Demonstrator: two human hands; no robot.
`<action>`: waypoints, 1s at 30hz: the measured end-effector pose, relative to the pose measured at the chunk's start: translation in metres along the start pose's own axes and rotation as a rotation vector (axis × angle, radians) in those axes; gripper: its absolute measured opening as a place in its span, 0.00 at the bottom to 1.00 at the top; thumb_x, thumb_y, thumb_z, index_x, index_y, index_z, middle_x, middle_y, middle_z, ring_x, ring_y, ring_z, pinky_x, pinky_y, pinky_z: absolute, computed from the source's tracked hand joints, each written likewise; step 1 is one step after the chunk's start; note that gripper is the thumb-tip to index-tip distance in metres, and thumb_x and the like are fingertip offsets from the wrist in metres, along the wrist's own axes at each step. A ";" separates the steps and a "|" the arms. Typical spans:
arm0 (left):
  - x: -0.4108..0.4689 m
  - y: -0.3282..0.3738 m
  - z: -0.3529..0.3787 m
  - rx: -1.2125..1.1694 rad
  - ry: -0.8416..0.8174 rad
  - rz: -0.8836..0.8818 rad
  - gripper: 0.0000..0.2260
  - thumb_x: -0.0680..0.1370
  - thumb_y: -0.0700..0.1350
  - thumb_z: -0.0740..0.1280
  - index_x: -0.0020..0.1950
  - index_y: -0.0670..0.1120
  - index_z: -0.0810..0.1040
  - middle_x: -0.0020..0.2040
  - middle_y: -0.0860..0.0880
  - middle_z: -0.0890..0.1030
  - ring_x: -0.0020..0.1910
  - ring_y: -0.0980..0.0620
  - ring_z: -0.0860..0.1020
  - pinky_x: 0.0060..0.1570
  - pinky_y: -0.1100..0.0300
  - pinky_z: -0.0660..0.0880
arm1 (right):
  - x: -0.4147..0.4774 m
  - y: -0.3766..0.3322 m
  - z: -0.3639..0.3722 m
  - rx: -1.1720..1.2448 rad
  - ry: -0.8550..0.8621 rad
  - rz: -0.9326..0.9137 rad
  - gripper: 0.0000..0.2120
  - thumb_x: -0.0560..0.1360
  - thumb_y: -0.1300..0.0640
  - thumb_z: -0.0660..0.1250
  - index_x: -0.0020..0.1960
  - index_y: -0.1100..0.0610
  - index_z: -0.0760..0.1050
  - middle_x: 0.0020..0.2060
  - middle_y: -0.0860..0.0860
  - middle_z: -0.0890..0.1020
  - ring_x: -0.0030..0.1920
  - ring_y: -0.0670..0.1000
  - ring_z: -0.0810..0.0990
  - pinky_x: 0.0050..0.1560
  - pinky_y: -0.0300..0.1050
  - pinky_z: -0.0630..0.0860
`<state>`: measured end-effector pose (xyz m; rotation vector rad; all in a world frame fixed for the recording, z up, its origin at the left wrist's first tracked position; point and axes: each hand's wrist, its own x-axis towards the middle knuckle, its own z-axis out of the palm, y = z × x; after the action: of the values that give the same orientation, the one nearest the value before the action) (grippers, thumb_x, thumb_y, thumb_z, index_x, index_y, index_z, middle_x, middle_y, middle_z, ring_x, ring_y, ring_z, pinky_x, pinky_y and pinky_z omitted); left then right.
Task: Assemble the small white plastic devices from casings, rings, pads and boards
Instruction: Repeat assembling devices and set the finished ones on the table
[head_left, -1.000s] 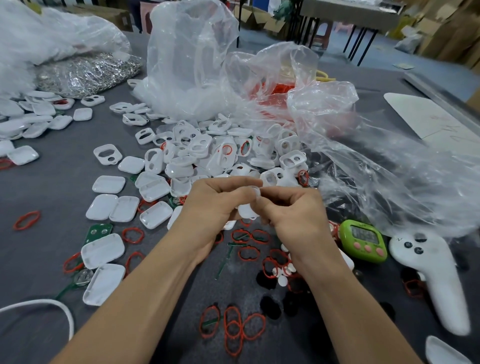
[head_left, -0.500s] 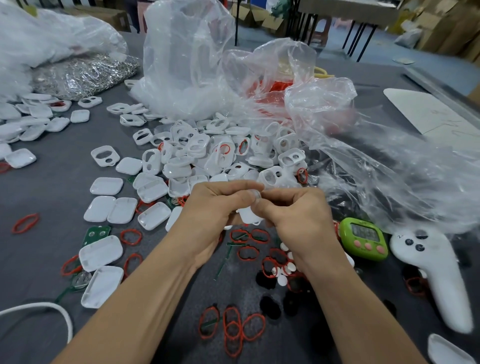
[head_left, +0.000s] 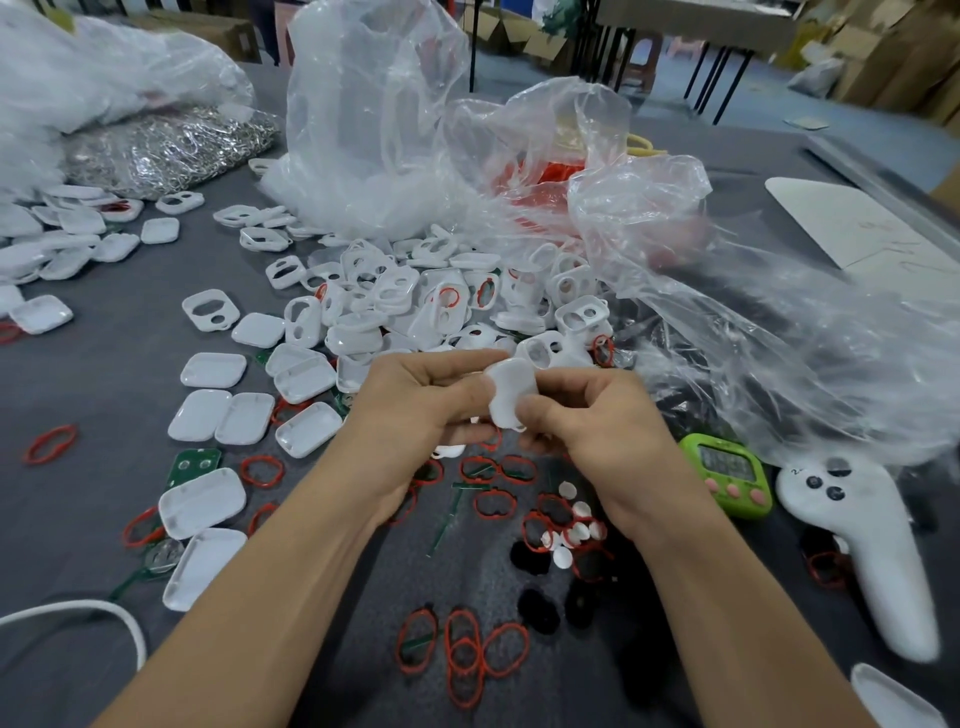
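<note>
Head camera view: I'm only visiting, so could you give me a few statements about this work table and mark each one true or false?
1. The left hand and the right hand hold one white casing between them. True.
2. The green timer lies to the left of the hands. False: it lies to their right, beside the white controller.
3. Loose red rings lie on the grey table near the person. True.
4. The pile of casings is packed in a cardboard box. False: it lies loose on the table, in front of the clear plastic bags.
</note>
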<state>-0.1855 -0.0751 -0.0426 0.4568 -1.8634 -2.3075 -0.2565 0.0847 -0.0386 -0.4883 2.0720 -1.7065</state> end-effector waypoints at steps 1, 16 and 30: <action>0.000 -0.001 0.001 0.017 0.026 0.004 0.09 0.79 0.35 0.70 0.54 0.47 0.87 0.46 0.43 0.88 0.46 0.47 0.87 0.42 0.59 0.84 | -0.001 0.000 0.000 -0.015 0.002 0.003 0.16 0.76 0.66 0.72 0.43 0.45 0.88 0.37 0.53 0.88 0.32 0.49 0.81 0.38 0.44 0.81; 0.002 -0.013 0.011 0.274 0.274 0.092 0.08 0.75 0.41 0.73 0.50 0.53 0.87 0.37 0.48 0.87 0.34 0.48 0.85 0.46 0.46 0.85 | 0.003 0.009 0.011 -0.081 0.090 0.000 0.14 0.77 0.61 0.69 0.44 0.42 0.87 0.35 0.53 0.87 0.32 0.51 0.86 0.43 0.51 0.84; -0.001 -0.011 0.013 0.360 0.295 0.031 0.06 0.71 0.35 0.77 0.41 0.47 0.88 0.32 0.48 0.86 0.31 0.50 0.84 0.41 0.52 0.85 | 0.005 0.012 0.008 0.033 0.018 0.003 0.17 0.77 0.67 0.67 0.45 0.47 0.87 0.39 0.55 0.88 0.39 0.57 0.88 0.43 0.47 0.85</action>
<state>-0.1874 -0.0600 -0.0503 0.7578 -2.1091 -1.7657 -0.2571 0.0777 -0.0517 -0.4607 2.0525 -1.7463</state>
